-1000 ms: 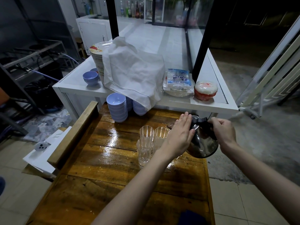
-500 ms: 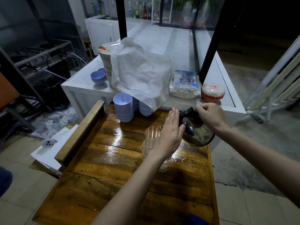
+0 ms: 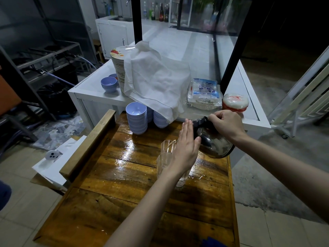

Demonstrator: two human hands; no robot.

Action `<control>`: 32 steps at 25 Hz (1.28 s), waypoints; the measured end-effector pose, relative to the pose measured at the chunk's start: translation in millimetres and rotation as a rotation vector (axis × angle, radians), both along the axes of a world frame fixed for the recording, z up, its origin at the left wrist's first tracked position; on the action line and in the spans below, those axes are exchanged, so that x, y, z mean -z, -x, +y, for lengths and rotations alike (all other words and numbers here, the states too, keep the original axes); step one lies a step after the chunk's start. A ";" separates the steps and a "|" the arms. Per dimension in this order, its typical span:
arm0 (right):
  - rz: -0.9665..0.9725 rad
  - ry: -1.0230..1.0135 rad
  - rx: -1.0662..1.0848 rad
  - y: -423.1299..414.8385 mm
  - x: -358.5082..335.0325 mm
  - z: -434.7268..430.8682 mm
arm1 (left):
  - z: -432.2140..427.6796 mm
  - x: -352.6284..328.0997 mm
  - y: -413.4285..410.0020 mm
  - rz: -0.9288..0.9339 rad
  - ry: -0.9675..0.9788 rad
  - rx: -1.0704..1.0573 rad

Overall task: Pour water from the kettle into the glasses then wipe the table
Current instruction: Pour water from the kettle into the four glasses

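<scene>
Both forearms are bare to the frame edge: the left hand (image 3: 185,148) reaches in from 6 o'clock, the right hand (image 3: 227,124) from 4 o'clock. At 6 o'clock peeks dark blue fabric (image 3: 211,242).

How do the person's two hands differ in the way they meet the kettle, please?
Pose: the left hand is flat with straight fingers; the right hand is curled. Place: the left hand touches the steel side of the kettle; the right hand grips its black handle on top. Both are on the tilted kettle.

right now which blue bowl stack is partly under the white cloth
The stack on the table nearest the kettle; the cloth hangs over its top, the taller stack stands uncovered.
</scene>
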State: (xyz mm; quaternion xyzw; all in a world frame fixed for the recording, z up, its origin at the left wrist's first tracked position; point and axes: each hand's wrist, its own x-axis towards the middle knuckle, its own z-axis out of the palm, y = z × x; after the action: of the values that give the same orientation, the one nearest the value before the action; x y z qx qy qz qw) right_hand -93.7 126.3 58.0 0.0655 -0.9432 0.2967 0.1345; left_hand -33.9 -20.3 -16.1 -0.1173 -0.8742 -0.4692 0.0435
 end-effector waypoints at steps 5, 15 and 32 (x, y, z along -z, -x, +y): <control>0.019 -0.015 -0.028 3.5 0.8 -0.6 | -0.1 1.9 0.3 -0.006 -0.008 -0.003; 0.026 -0.117 -0.060 13.4 -6.6 -9.9 | -0.7 2.9 1.6 -0.009 -0.057 -0.058; 0.067 -0.193 -0.166 32.0 -12.2 -22.5 | -2.6 4.0 0.3 -0.026 -0.130 -0.123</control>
State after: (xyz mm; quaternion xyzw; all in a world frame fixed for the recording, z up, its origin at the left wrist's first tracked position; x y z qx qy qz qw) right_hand -125.7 103.8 70.2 0.1660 -0.9536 0.2125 0.1338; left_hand -34.2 -23.0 -20.1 -0.0542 -0.8478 -0.5230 0.0683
